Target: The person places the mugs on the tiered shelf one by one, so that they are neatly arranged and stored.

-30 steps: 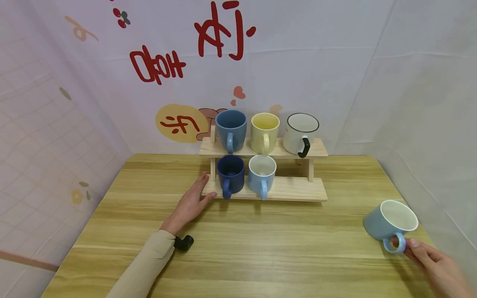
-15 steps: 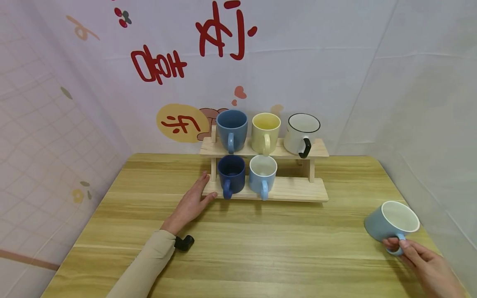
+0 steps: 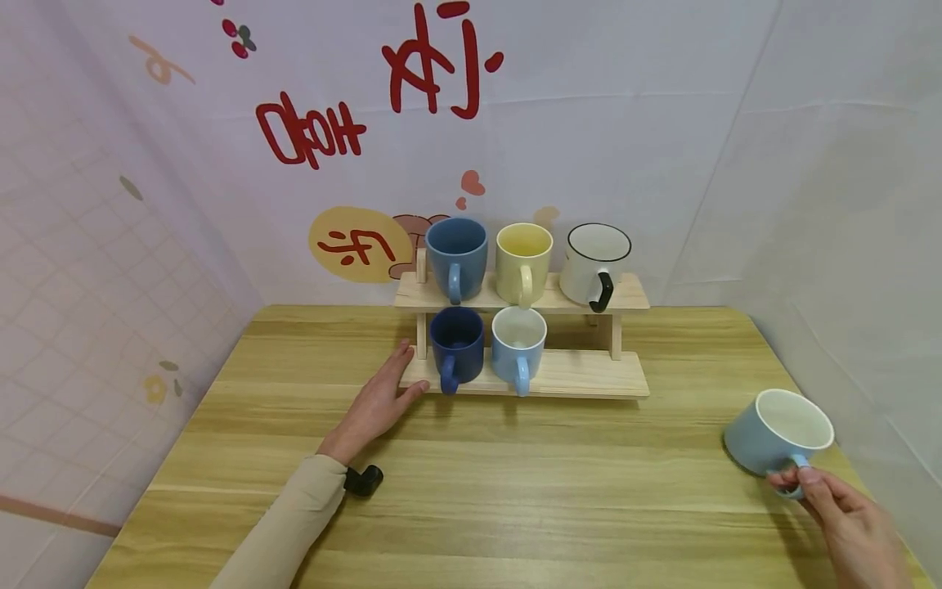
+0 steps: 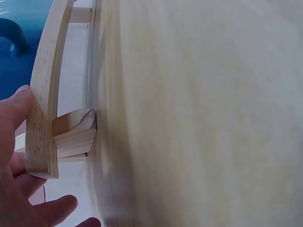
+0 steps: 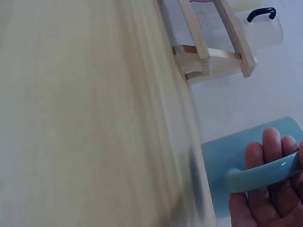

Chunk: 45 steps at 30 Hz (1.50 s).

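At the right of the head view, a light blue mug [image 3: 761, 442] with a white inside stands on or just above the table; I cannot tell which. My right hand [image 3: 854, 515] grips its handle [image 5: 265, 176], fingers passed through the loop in the right wrist view. A two-tier wooden rack [image 3: 589, 372] stands at the back. Its left end is touched by my left hand [image 3: 375, 405], thumb at the lower board's front edge, fingers extended along the end. Nearest that hand is a dark blue mug [image 3: 458, 348] on the lower board.
Beside the dark blue mug sits another light blue mug [image 3: 518, 348]. The upper board carries a blue mug [image 3: 458, 258], a yellow mug [image 3: 522, 266] and a white mug [image 3: 592, 266] with black rim and handle. Printed cloth [image 3: 625, 147] surrounds the wooden table [image 3: 515, 491].
My right fingers have gone from the handle's edge through its loop and closed around it. The held mug has shifted slightly to the right. My left hand has stayed in place.
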Each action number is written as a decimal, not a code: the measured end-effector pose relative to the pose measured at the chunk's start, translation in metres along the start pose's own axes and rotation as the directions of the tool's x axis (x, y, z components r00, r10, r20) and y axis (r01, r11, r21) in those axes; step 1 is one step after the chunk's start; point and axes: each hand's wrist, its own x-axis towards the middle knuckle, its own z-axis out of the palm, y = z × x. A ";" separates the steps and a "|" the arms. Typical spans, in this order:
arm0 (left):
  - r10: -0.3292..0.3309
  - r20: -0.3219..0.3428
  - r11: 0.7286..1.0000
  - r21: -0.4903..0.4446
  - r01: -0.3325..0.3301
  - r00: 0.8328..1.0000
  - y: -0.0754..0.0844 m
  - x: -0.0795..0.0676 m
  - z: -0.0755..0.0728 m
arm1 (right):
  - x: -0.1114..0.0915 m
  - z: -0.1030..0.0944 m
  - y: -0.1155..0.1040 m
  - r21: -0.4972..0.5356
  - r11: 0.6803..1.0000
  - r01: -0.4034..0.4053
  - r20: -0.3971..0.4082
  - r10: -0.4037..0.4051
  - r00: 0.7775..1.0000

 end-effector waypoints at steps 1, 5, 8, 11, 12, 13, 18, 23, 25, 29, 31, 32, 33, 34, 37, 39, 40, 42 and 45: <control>0.002 -0.002 1.000 0.001 -0.002 1.000 0.000 0.000 0.000 | 0.000 0.001 -0.002 0.005 1.000 0.011 0.004 -0.011 1.000; 0.008 -0.007 1.000 0.002 -0.008 1.000 -0.001 -0.001 0.000 | 0.000 0.006 -0.009 0.062 0.995 0.078 0.024 -0.080 0.997; 0.011 -0.005 1.000 -0.005 -0.011 1.000 0.000 -0.001 -0.001 | 0.000 0.012 -0.014 0.129 0.984 0.123 0.026 -0.127 0.992; 0.008 -0.002 1.000 -0.011 -0.008 1.000 0.002 -0.001 -0.001 | 0.000 0.019 -0.021 0.160 0.975 0.157 0.036 -0.165 0.986; 0.008 0.000 1.000 -0.008 -0.008 1.000 0.002 -0.001 -0.001 | 0.000 0.021 -0.023 0.164 0.972 0.167 0.040 -0.176 0.984; 0.007 0.001 1.000 -0.009 -0.007 1.000 0.002 0.000 -0.001 | 0.000 0.023 -0.025 0.166 0.970 0.175 0.048 -0.185 0.982; 0.008 0.003 1.000 -0.005 -0.007 1.000 0.002 0.000 -0.001 | 0.000 0.035 -0.036 0.148 0.969 0.199 0.061 -0.210 0.976; 0.003 0.006 1.000 -0.004 -0.003 1.000 0.002 -0.001 -0.001 | 0.002 0.045 -0.044 0.153 0.969 0.196 0.064 -0.207 0.976; 0.003 0.007 1.000 -0.002 -0.003 1.000 0.002 -0.001 -0.001 | 0.002 0.048 -0.046 0.141 0.972 0.190 0.073 -0.202 0.977; 0.006 0.006 1.000 0.001 -0.006 1.000 0.003 0.000 -0.002 | 0.003 0.054 -0.052 0.110 0.980 0.163 0.098 -0.174 0.980; 0.004 0.008 1.000 0.002 -0.004 1.000 0.003 0.000 -0.002 | 0.003 0.059 -0.055 0.101 0.983 0.152 0.116 -0.164 0.980; 0.003 0.009 1.000 0.002 -0.003 1.000 0.003 0.000 -0.002 | 0.004 0.061 -0.057 0.096 0.984 0.147 0.123 -0.158 0.980; 0.001 0.012 1.000 0.002 -0.001 1.000 0.004 0.000 -0.003 | 0.004 0.064 -0.059 0.091 0.986 0.139 0.128 -0.150 0.980; -0.002 0.014 1.000 0.002 0.002 1.000 0.004 0.000 -0.003 | 0.005 0.066 -0.061 0.083 0.987 0.135 0.135 -0.145 0.980; -0.007 0.019 1.000 0.002 0.007 1.000 0.004 0.000 -0.003 | 0.007 0.073 -0.066 0.041 0.991 0.124 0.143 -0.128 0.981; -0.010 0.022 1.000 0.004 0.009 1.000 0.004 0.000 -0.003 | 0.009 0.078 -0.068 0.010 0.994 0.113 0.142 -0.113 0.983; -0.011 0.024 1.000 0.004 0.011 1.000 0.004 0.000 -0.003 | 0.011 0.080 -0.069 -0.008 0.994 0.112 0.139 -0.110 0.984; -0.013 0.024 1.000 0.005 0.013 1.000 0.004 0.000 -0.003 | 0.014 0.085 -0.071 -0.026 0.994 0.110 0.132 -0.105 0.986; -0.013 0.023 1.000 0.006 0.012 1.000 0.004 0.000 -0.003 | 0.019 0.092 -0.073 -0.016 0.993 0.116 0.123 -0.113 0.986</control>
